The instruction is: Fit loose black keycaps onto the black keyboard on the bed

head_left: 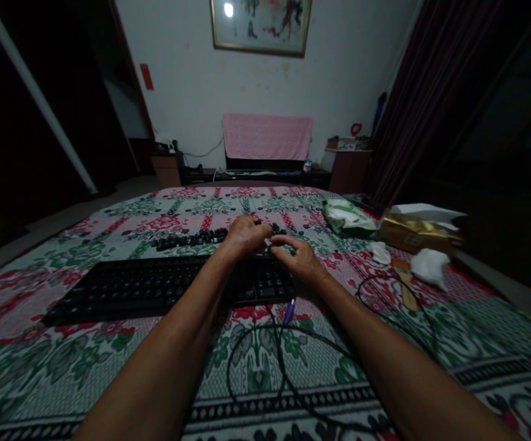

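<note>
Keyboard (146, 285), black, is lying on the patterned tablecloth (104, 380), its left end pointing between eight and nine o'clock from the hands, its right end sitting just under and beside them. Beyond its far edge, at nine o'clock from the hands, loose black keycaps (192, 240) are lying in an uneven band. The left hand (249, 236) is hanging above the keyboard's far right part with its fingers curled; they are partly hiding one another, so whether they are gripping anything, one cannot tell. A pink cloth (268, 136) is draping over a screen at twelve o'clock. At six o'clock a black cable (278, 352) is looping on the tablecloth, and a purple plug (289, 311) is lying at five o'clock, near the keyboard's near edge. The right hand (302, 260) is bending its thumb and fingers toward the left one; a dark spot is showing at its fingertips, too small to tell whether it is being pinched. Between two and three o'clock a green-and-white pack (348, 219) is lying. Farther right, a crumpled tissue (379, 252), a flat brush (406, 285), a gold box (414, 233) and another white wad (430, 267) are lying around three o'clock.
</note>
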`<state>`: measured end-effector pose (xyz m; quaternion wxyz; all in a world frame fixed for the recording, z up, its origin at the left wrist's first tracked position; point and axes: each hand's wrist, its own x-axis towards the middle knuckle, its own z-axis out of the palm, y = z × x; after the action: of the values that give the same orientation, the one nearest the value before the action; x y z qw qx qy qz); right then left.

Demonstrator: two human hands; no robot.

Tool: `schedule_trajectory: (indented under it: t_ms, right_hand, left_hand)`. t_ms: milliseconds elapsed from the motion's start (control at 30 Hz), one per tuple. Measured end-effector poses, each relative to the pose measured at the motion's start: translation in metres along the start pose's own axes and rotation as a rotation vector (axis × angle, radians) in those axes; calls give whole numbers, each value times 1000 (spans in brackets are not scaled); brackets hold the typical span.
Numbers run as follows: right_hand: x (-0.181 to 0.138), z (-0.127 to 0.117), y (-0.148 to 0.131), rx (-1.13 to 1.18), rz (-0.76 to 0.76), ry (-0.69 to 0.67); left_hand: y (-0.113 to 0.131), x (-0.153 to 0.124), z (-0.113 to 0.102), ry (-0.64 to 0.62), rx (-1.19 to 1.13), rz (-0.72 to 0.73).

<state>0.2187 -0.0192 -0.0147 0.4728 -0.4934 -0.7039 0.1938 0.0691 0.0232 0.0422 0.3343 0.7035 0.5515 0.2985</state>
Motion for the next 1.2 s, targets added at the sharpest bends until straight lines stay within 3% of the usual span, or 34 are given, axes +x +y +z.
schedule_trajectory:
  t_ms: [233, 467, 667, 1067, 1200]
  right_hand:
    - [3, 3, -1, 56, 82, 31]
    - [9, 2, 6, 71, 235, 116]
    - [13, 1, 11, 52, 332, 149]
    - [14, 2, 9, -98, 361, 145]
    - [16, 3, 14, 2, 413, 146]
  left_hand:
    - [1, 1, 5, -1, -23, 10]
    - [3, -5, 18, 109, -42, 198]
    - [-7, 0, 28, 68, -103, 379]
    - [-5, -7, 36, 178, -48, 283]
    - [-12, -4, 33, 168, 39, 256]
